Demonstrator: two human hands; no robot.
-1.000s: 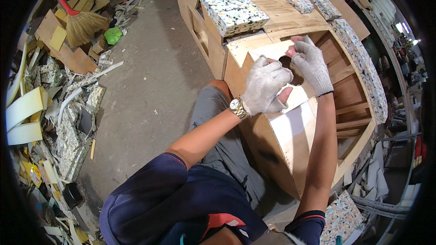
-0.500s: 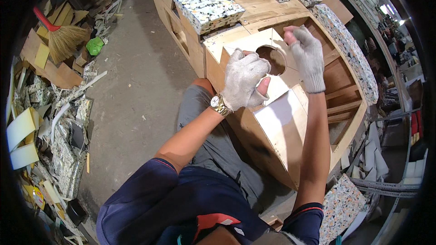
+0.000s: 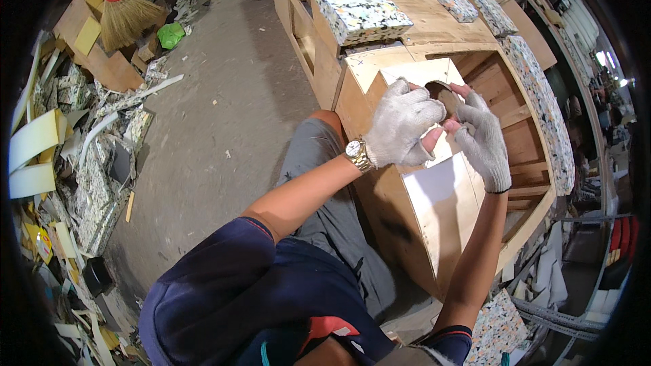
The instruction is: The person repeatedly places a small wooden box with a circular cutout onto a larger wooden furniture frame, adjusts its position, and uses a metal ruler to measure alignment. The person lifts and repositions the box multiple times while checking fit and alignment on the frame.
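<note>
The plywood frame [image 3: 385,196] lies at two o'clock from the middle of the view, before the person's knees. It looks stiff and, as a whole, likely too heavy to lift casually. From left to right, its outer side board offers a broad but flat face to brace against; the rim of the round hole [image 3: 444,97] would give hooked fingers a surer grip; the long right-hand border seems a sound handhold. Dry wood should not slip in knitted gloves, though the cut edges may splinter.

The left hand [image 3: 407,124] sits at eight o'clock from the hole, its fingers curled inward and its bare thumb out; whether it pinches anything cannot be told. The right hand [image 3: 483,137], near five o'clock, has its fingers bent and parted, and any small thing within is hidden.

As for looks, a speckled foam block [image 3: 359,10] rests at ten to eleven o'clock, then comes the pale raised panel [image 3: 420,70] around the hole, and at three to four, brown slats [image 3: 521,164] crossing an open bay.
</note>
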